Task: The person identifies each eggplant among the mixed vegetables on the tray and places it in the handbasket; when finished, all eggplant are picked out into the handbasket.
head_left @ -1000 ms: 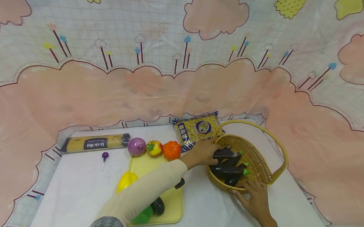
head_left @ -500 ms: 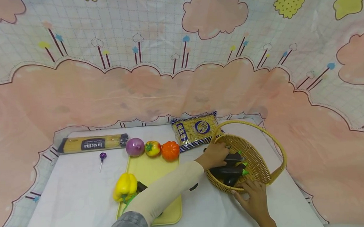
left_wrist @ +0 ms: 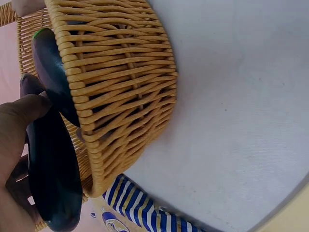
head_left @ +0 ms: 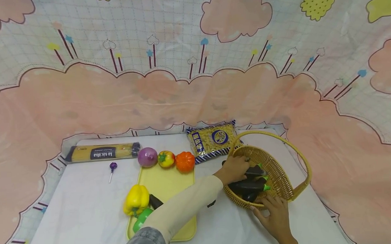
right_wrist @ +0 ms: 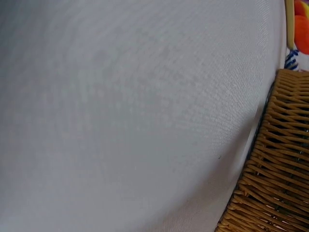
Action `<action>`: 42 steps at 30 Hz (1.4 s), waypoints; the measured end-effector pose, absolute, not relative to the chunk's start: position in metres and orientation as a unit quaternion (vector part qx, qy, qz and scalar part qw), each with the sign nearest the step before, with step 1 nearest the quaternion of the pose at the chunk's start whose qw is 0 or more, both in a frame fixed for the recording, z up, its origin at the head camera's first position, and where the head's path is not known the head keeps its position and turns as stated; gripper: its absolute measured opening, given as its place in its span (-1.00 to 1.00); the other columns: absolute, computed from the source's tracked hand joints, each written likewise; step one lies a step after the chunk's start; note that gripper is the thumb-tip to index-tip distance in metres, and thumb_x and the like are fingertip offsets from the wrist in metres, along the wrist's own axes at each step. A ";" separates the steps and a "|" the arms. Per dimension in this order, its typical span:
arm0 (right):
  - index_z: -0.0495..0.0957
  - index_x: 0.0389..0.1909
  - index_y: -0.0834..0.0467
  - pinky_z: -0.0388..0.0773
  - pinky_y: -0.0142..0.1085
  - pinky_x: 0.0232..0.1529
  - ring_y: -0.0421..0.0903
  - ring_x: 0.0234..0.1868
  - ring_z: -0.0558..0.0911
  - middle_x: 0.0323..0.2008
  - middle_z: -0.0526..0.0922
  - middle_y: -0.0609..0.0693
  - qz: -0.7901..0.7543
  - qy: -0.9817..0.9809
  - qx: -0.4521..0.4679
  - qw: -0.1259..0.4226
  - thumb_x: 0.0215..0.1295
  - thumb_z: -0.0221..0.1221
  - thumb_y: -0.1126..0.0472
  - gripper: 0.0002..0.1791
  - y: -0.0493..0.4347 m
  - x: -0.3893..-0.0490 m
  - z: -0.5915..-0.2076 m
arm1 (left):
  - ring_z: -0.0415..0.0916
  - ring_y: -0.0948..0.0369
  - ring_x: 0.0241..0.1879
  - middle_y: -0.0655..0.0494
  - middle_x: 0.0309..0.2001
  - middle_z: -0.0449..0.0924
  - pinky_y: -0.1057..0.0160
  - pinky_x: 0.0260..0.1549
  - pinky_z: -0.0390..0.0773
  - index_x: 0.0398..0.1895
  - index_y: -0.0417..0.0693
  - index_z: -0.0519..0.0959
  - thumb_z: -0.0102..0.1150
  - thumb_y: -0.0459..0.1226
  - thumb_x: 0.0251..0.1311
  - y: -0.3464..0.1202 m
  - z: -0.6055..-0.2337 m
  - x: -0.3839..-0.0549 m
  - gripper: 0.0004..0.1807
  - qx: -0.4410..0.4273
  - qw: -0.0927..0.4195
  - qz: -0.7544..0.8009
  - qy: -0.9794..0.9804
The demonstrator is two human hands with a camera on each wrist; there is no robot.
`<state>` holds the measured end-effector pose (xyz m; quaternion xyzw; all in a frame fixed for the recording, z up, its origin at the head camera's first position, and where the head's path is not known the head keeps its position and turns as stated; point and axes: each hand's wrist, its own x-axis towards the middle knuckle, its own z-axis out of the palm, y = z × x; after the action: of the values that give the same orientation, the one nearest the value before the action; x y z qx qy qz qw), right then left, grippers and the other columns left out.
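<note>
My left hand (head_left: 234,170) reaches over the left rim of a wicker basket (head_left: 278,169) and grips a dark eggplant (left_wrist: 53,169). In the left wrist view the thumb lies across its near side, and its blunt end sticks out past the rim. Another eggplant (left_wrist: 54,72) leans inside against the basket wall, and more eggplants (head_left: 247,186) with green stems lie in the basket in the head view. The right hand (head_left: 273,216) holds the front rim, thumb outside and fingers over it. That hand is out of frame in the right wrist view.
A yellow tray (head_left: 171,176) holds a yellow bell pepper (head_left: 136,200), a green vegetable (head_left: 142,219) and an eggplant (head_left: 155,201), partly behind the left sleeve. Behind are a purple onion (head_left: 147,157), an orange pumpkin (head_left: 185,162), a pasta bag (head_left: 212,139), spaghetti (head_left: 102,152) and a lollipop (head_left: 113,166).
My left hand has moved right, farther over the basket. The end of the gripped eggplant now shows left of the hand, at the rim. The right hand has stayed on the rim.
</note>
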<state>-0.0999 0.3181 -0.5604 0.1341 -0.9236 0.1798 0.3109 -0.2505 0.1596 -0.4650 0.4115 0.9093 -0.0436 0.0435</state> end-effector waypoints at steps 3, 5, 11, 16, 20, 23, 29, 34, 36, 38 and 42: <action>0.65 -0.50 0.03 0.23 -0.12 -0.19 -0.15 -0.42 0.40 -0.49 0.62 -0.12 0.179 -0.926 0.130 0.305 -0.12 0.47 -0.02 -0.74 0.318 -0.099 -0.560 | 0.52 0.27 0.11 0.26 0.31 0.42 0.22 0.02 0.57 0.20 0.28 0.54 0.22 0.13 0.22 0.158 -0.468 -0.249 -0.51 0.412 0.041 -0.045 0.909; 0.65 -0.50 0.03 0.23 -0.12 -0.19 -0.14 -0.42 0.40 -0.48 0.62 -0.11 0.179 -0.928 0.127 0.302 -0.13 0.48 -0.01 -0.74 0.317 -0.099 -0.561 | 0.54 0.28 0.05 0.26 0.25 0.47 0.22 -0.02 0.58 0.19 0.30 0.55 0.22 0.14 0.22 0.157 -0.470 -0.249 -0.52 0.411 0.040 -0.047 0.909; 0.65 -0.50 0.03 0.22 -0.13 -0.20 -0.14 -0.43 0.39 -0.49 0.62 -0.11 0.176 -0.929 0.124 0.301 -0.14 0.47 0.00 -0.74 0.317 -0.099 -0.561 | 0.57 0.32 -0.05 0.28 0.06 0.57 0.28 -0.12 0.61 0.16 0.29 0.55 0.23 0.12 0.22 0.154 -0.473 -0.248 -0.54 0.415 0.034 -0.049 0.908; 0.66 -0.49 0.04 0.22 -0.13 -0.20 -0.13 -0.43 0.40 -0.48 0.62 -0.10 0.174 -0.929 0.129 0.300 -0.12 0.46 -0.01 -0.74 0.317 -0.100 -0.561 | 0.56 0.34 -0.02 0.30 0.07 0.57 0.31 -0.14 0.60 0.20 0.32 0.53 0.24 0.09 0.23 0.146 -0.468 -0.248 -0.54 0.423 0.041 -0.026 0.905; 0.65 -0.49 0.06 0.22 -0.10 -0.19 -0.09 -0.42 0.42 -0.47 0.63 -0.08 0.174 -0.928 0.129 0.302 -0.10 0.44 -0.05 -0.71 0.317 -0.100 -0.560 | 0.55 0.34 0.01 0.30 0.09 0.57 0.29 -0.10 0.59 0.22 0.27 0.53 0.22 0.07 0.26 0.138 -0.464 -0.247 -0.53 0.429 0.048 -0.003 0.902; 0.65 -0.49 0.07 0.22 -0.09 -0.18 -0.07 -0.41 0.44 -0.46 0.64 -0.05 0.178 -0.927 0.128 0.304 -0.08 0.43 -0.07 -0.69 0.318 -0.100 -0.560 | 0.53 0.30 0.06 0.25 0.13 0.55 0.23 -0.01 0.57 0.23 0.22 0.52 0.20 0.07 0.28 0.130 -0.463 -0.246 -0.52 0.435 0.049 0.011 0.899; 0.65 -0.49 0.08 0.21 -0.09 -0.18 -0.07 -0.41 0.44 -0.45 0.65 -0.03 0.181 -0.925 0.130 0.308 -0.09 0.43 -0.06 -0.70 0.318 -0.101 -0.562 | 0.43 0.21 0.22 0.12 0.26 0.46 0.05 0.20 0.45 0.31 0.19 0.44 0.15 0.04 0.33 0.105 -0.460 -0.245 -0.49 0.430 0.062 0.050 0.899; 0.64 -0.51 0.07 0.20 -0.10 -0.20 -0.07 -0.42 0.43 -0.47 0.65 -0.06 0.183 -0.921 0.132 0.316 -0.05 0.40 -0.11 -0.67 0.319 -0.100 -0.563 | 0.48 0.16 0.18 0.07 0.24 0.48 0.09 0.24 0.42 0.29 0.15 0.47 0.19 0.03 0.30 0.081 -0.456 -0.241 -0.48 0.436 0.049 0.071 0.896; 0.64 -0.51 0.07 0.20 -0.09 -0.21 -0.08 -0.43 0.43 -0.48 0.64 -0.07 0.184 -0.921 0.132 0.316 -0.03 0.39 -0.13 -0.66 0.319 -0.100 -0.563 | 0.52 0.17 0.09 0.08 0.16 0.54 0.13 0.17 0.47 0.28 0.14 0.49 0.20 0.04 0.28 0.071 -0.456 -0.239 -0.48 0.439 0.038 0.072 0.895; 0.63 -0.51 0.07 0.20 -0.09 -0.21 -0.08 -0.43 0.42 -0.48 0.63 -0.08 0.186 -0.922 0.133 0.314 -0.02 0.39 -0.12 -0.66 0.319 -0.100 -0.562 | 0.53 0.18 0.03 0.10 0.08 0.56 0.14 0.12 0.51 0.27 0.15 0.49 0.21 0.04 0.27 0.060 -0.457 -0.236 -0.48 0.439 0.034 0.075 0.895; 0.63 -0.51 0.08 0.20 -0.08 -0.19 -0.08 -0.42 0.41 -0.48 0.62 -0.08 0.191 -0.923 0.130 0.309 -0.06 0.41 -0.07 -0.69 0.318 -0.101 -0.561 | 0.53 0.18 0.00 0.11 0.01 0.57 0.13 0.05 0.53 0.24 0.13 0.51 0.24 0.02 0.25 0.036 -0.459 -0.231 -0.49 0.440 0.033 0.085 0.894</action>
<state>-0.1009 0.3178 -0.5614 0.1300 -0.9228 0.1906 0.3086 -0.2315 0.0358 -0.4590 0.4395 0.8936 0.0853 0.0334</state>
